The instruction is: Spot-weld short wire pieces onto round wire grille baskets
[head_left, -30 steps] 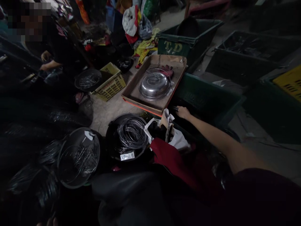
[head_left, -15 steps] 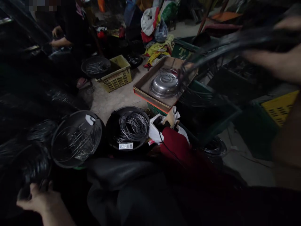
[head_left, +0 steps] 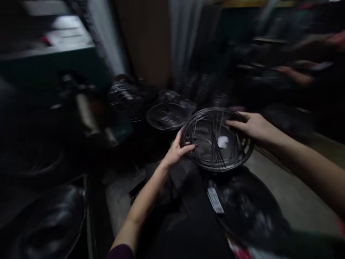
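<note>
A round coil of dark wire (head_left: 201,163) is between my two hands, lined up with the rim of a dark basin. Inside the basin (head_left: 203,136) are thin rods (head_left: 215,149) and a white scrap (head_left: 222,141). My left hand (head_left: 178,149) closes on the coil's left side, thumb over the top. At the upper right, my right hand (head_left: 252,126) grips the coil with thumb and fingers around it. Blur hides whether either hand also touches the basin's rim. Just below sits another dark basin (head_left: 250,208) with a white label (head_left: 215,200) at its edge.
Beyond my left hand stands a basin with shiny contents (head_left: 168,116), with wire coils (head_left: 125,95) beside it. A large black shiny bundle (head_left: 51,219) lies at lower left. Another person's hand (head_left: 299,75) shows at the right.
The view has swung left. My right hand has come down from the upper right with the coil, and my left hand has left the dark coil at lower left; both now hold the coil.
</note>
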{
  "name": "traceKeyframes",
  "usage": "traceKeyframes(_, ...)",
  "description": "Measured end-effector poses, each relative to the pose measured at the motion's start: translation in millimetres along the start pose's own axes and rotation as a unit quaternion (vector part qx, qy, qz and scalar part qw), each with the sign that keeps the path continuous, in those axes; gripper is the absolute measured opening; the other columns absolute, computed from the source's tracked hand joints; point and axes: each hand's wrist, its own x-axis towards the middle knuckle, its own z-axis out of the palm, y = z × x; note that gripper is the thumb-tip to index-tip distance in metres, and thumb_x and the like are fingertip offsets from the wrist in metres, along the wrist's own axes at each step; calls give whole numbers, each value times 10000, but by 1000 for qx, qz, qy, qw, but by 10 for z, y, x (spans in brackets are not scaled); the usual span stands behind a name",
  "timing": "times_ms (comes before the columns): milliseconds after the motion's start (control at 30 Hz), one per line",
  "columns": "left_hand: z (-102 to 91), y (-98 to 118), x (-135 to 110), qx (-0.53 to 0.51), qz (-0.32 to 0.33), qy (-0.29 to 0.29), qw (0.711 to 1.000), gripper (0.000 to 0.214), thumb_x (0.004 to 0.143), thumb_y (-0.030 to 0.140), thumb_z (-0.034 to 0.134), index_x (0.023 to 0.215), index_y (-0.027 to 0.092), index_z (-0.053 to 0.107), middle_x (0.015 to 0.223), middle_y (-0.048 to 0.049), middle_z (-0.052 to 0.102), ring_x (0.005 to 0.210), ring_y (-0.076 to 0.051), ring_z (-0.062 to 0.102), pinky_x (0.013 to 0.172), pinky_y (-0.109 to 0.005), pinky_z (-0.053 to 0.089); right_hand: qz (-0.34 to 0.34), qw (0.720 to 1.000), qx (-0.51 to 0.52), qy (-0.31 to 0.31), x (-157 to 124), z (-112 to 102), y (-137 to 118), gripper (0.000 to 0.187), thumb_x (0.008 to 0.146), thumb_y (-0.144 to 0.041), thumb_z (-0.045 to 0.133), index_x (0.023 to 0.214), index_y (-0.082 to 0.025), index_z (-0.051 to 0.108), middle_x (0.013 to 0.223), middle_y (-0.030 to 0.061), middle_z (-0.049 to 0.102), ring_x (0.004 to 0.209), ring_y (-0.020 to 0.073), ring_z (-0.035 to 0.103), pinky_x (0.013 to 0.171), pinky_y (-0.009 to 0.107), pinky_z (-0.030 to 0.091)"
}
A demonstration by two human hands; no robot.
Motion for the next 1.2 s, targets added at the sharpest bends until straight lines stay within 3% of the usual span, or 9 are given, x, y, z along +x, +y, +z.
traceKeyframes(100, -621, 179, -65, -24, 64, 139, 988, 806, 734, 470, 821, 1423, 264, 458, 1226, -82, 649, 939, -189, 689, 959, -389, 538, -61, 996, -13, -62, 532, 880, -287, 427, 575, -459, 790, 905, -201, 709, 866, 59, 710, 762, 240, 640, 668, 363, 544)
traceKeyframes(233, -1405, 640, 100, 50, 220, 301, 926, 707, 789, 514, 773, 1384, 257, 490, 1260, -81, 633, 1028, -183, 667, 975, -345, 530, -235, 964, -32, -118, 1084, 1908, -829, 359, 708, -496, 657, 893, -187, 657, 870, 58, 682, 838, 242, 626, 784, 391, 538)
traceKeyframes(400, -2083, 947, 543, 147, 333, 392, 845, 653, 805, 553, 742, 1346, 270, 511, 1329, -72, 596, 1099, -189, 637, 907, -295, 552, -317, 937, -34, -143, 1660, 2670, -1243, 216, 805, -384, 603, 891, -186, 602, 871, 45, 638, 845, 206, 607, 855, 369, 526)
traceKeyframes(500, -2361, 905, 781, 152, 349, 420, 824, 696, 785, 658, 703, 1313, 242, 521, 1242, -89, 626, 1049, -195, 649, 865, -304, 561, -326, 932, -62, -147, 1870, 2873, -1243, 187, 849, -376, 594, 900, -197, 581, 885, 40, 629, 870, 201, 600, 898, 363, 515)
traceKeyframes(567, -2470, 895, 896, 171, 359, 418, 816, 720, 760, 715, 688, 1271, 229, 542, 1199, -91, 642, 1087, -212, 649, 934, -333, 546, -341, 926, -75, -142, 1956, 2915, -1199, 228, 879, -430, 582, 916, -205, 570, 884, 34, 616, 894, 202, 594, 907, 359, 514)
traceKeyframes(667, -2504, 959, 1014, 213, 386, 392, 808, 698, 762, 726, 681, 1253, 245, 562, 1227, -73, 639, 1173, -228, 625, 1041, -359, 501, -368, 919, -74, -125, 2069, 2895, -1136, 319, 905, -523, 555, 972, -211, 570, 939, 42, 611, 962, 208, 589, 931, 360, 511)
traceKeyframes(800, -2504, 1023, 1143, 224, 390, 383, 807, 681, 784, 703, 675, 1271, 239, 568, 1218, -72, 643, 1166, -232, 627, 1037, -375, 505, -364, 923, -56, -112, 2260, 2917, -1080, 323, 908, -513, 546, 1011, -208, 569, 1015, 57, 627, 989, 211, 596, 970, 374, 503)
traceKeyframes(1000, -2876, 987, 1354, 272, 394, 446, 757, 554, 836, 626, 672, 1205, 217, 611, 1200, -93, 657, 1155, -218, 622, 1061, -357, 463, -292, 942, -116, -118, 2434, 3268, -998, 289, 937, -477, 490, 1033, -217, 574, 999, 72, 649, 1023, 251, 609, 999, 435, 495)
traceKeyframes(1200, -3151, 1252, 1645, 295, 329, 525, 728, 333, 915, 362, 665, 1223, 261, 587, 1292, -59, 642, 1241, -202, 582, 1126, -355, 394, -185, 963, -138, -137, 2602, 3621, -1179, 467, 929, -502, 546, 1270, -184, 514, 1220, 152, 633, 1197, 318, 588, 1062, 474, 455)
